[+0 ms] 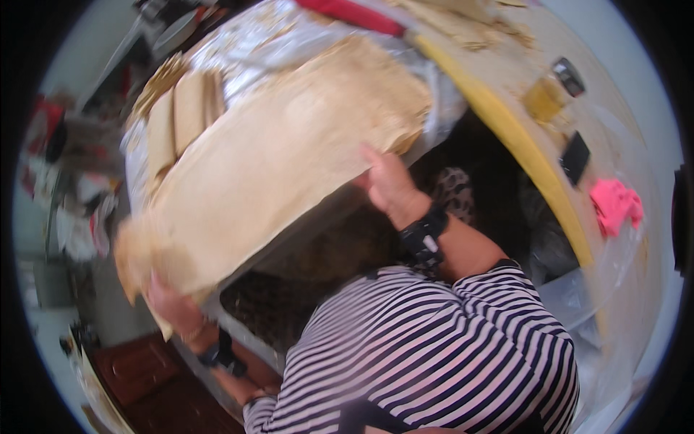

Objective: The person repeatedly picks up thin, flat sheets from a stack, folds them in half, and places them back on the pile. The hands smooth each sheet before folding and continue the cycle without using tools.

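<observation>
A large, thin beige sheet (289, 137) with ragged edges stretches across the plastic-covered table in front of me. It may be a thin pastry or bean-curd sheet; I cannot tell which. My right hand (390, 184) grips its near edge toward the right end, the thumb on top and the other fingers partly hidden beneath. At the left end, my left hand (173, 307) pinches the near corner, blurred by motion. That corner's flap is smeared too. Folded beige bundles (189, 112) lie side by side just beyond the sheet on the left.
Clear plastic (249, 69) covers the table beneath the sheet. To the right, a yellow-edged table (499, 119) carries a dark-lidded jar of yellow liquid (546, 98), a black phone (575, 158) and a pink cloth (614, 206). A reddish-brown cabinet (137, 372) stands at lower left.
</observation>
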The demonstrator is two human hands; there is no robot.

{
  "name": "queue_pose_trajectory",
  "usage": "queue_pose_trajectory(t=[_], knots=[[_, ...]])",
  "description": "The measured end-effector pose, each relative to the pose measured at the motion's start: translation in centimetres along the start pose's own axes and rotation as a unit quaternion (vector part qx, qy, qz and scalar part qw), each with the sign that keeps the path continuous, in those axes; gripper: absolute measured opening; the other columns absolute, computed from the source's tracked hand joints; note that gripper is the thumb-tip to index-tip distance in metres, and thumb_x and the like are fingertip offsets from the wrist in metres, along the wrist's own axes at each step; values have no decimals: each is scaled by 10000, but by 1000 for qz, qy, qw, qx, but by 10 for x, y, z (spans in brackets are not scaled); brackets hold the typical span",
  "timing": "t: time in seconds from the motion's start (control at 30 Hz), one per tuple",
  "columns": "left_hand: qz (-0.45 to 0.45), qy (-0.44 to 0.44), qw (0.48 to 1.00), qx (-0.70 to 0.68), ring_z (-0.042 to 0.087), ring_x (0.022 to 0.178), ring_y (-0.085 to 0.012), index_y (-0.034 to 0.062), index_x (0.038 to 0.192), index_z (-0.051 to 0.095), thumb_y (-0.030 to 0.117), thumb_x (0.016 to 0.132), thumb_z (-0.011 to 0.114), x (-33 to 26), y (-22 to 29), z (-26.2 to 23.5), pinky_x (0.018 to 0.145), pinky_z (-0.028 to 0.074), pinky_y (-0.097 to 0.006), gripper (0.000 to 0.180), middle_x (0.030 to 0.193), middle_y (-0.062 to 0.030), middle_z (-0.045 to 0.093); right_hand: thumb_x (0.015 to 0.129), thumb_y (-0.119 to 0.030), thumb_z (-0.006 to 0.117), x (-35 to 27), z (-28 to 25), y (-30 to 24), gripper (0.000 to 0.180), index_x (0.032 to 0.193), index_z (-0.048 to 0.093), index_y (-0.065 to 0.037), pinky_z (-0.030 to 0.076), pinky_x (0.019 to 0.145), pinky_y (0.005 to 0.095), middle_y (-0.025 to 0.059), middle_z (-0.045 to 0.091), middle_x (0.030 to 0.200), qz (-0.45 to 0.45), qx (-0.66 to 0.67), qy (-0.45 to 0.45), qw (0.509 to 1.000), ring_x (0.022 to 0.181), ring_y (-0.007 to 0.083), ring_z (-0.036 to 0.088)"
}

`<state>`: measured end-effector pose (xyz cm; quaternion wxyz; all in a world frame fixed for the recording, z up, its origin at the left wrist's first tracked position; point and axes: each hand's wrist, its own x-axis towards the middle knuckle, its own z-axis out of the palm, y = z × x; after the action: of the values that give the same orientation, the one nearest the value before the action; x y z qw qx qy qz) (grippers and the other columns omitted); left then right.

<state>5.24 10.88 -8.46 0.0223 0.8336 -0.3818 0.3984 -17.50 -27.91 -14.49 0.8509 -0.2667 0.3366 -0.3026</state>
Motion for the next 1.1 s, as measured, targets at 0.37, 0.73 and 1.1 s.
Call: queue_pose_trajectory(t=[0.37,0.73,1.1], knots=[[39,-80,939,-332,622,1277,-390,43,1452,576,67,947,586,115,236,15,1063,483,-493,505,1380,-194,661,1120,-252,521,-29,-5,-2,387,1388,584,19,626,869,384,128,701,1281,-2,-52,-78,996,1077,242,726],[158,-196,884,-394,406,1527,-385,37,1549,482,620,803,818,95,230,-11,1239,310,-510,1005,1595,-214,490,1141,-237,481,-56,-20,4,396,1441,528,16,606,955,430,160,679,1321,73,-51,-180,980,1130,289,719],[-91,-223,831,-502,323,1574,-380,-5,1574,445,423,1082,577,116,75,95,1288,264,-407,665,1675,-249,367,1145,-256,473,-57,-29,8,417,1462,498,14,603,976,435,186,671,1340,97,-91,-137,982,1137,316,723]])
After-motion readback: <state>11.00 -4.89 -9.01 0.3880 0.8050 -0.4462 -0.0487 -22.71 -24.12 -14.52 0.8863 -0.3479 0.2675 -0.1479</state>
